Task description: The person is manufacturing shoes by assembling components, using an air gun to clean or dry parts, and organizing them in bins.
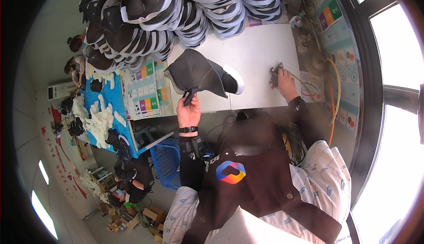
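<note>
White material (249, 231) lay nearest while the left hand (189, 111) pinched a seemingly unfinished black piece (194, 69), the right hand (285, 84) gripped a dark object (274, 77), and far stacks (148, 5) showed unclear progress.

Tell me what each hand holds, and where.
Left hand: black fabric piece, by a narrow end at its near edge. Right hand: touches a small dark object; hold unclear.

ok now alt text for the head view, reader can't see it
A person's left hand grips a black piece over a white table, while the right hand touches a small dark object. Beyond rise stacks of black pieces with pale edges; lower, left of the person, is a blue crate.
</note>
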The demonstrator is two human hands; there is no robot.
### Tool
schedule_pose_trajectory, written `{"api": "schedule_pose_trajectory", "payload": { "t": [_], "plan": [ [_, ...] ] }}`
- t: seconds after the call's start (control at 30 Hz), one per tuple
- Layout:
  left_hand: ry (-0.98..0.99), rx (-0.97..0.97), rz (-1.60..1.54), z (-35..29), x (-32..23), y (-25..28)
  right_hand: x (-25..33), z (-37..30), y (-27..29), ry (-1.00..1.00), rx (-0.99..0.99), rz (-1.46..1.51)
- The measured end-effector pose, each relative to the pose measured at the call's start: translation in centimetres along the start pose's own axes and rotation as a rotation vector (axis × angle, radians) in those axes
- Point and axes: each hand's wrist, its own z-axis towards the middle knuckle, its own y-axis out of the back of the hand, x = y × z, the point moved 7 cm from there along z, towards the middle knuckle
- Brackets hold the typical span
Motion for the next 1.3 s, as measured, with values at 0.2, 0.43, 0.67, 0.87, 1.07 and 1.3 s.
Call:
{"api": "schedule_pose_trajectory", "payload": {
  "t": [0.2,0.43,0.67,0.87,1.07,1.3],
  "plan": [
    [-0.107,-0.1,0.334,0.6,-2.0,1.0,-2.4,-1.6,-0.9,0.102,-0.042,-0.089],
    [-0.069,-0.255,0.71,3.9,-3.5,4.5,6.0,-3.4,8.3,-0.106,0.377,1.168],
    [0.027,-0.318,0.895,6.2,-2.6,5.9,12.8,-3.1,10.7,-0.05,0.454,1.422],
    [0.039,-0.33,0.907,6.4,-2.1,6.5,13.3,-2.8,10.1,-0.041,0.436,1.386],
    [0.056,-0.318,0.88,6.1,-2.2,7.0,13.5,-2.3,10.7,0.04,0.532,1.348],
    [0.076,-0.317,0.816,5.4,-2.4,7.5,11.6,-1.4,11.5,0.1,0.467,1.123]
  ]
}}
